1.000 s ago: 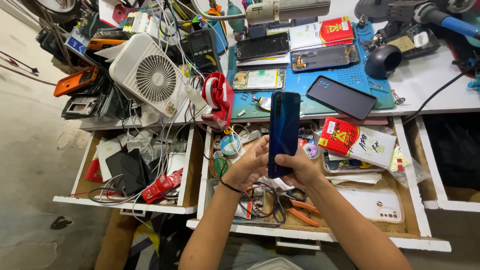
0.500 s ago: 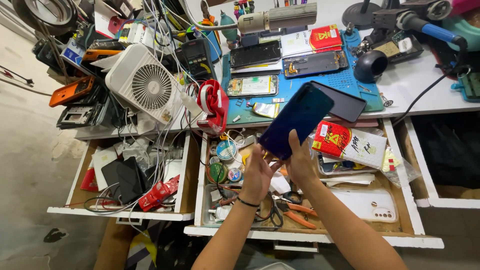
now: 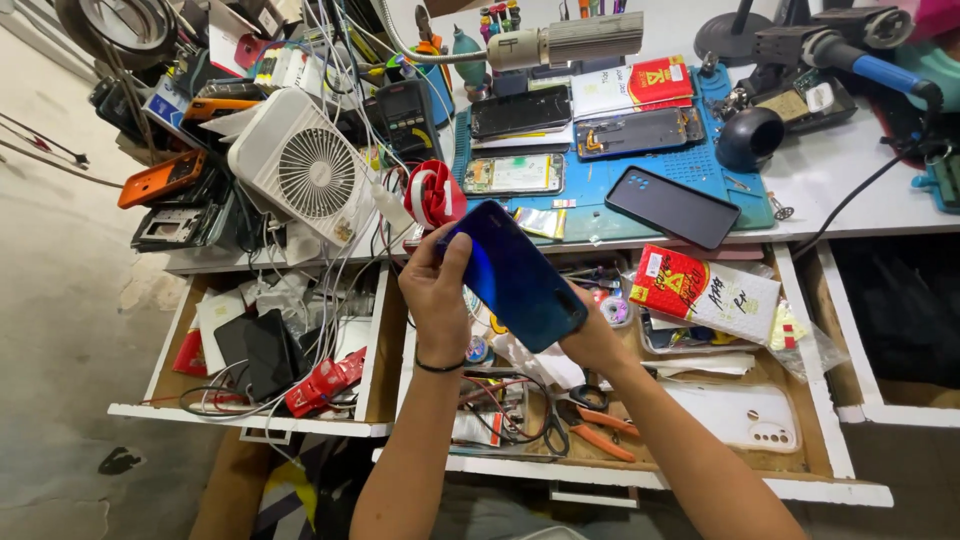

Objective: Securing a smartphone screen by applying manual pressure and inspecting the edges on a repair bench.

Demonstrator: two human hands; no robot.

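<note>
Blue glossy phone back cover (image 3: 520, 272) sits gripped by left hand (image 3: 437, 290) and right hand (image 3: 592, 338) fingers at 9 and 4 o'clock edges; a light, even grip looks best.

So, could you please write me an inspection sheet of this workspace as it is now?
Surface: white workbench with blue repair mat; two drawers open below.
Job's things: blue phone, back side up, tilted, held over the middle drawer.
Clutter: white fan, black phone, red-yellow packet, orange pliers, white phone case.
Grippers: left hand and right hand both grip the blue phone.
Cables: tangled wires behind the fan.
Surroundings: concrete floor.
</note>
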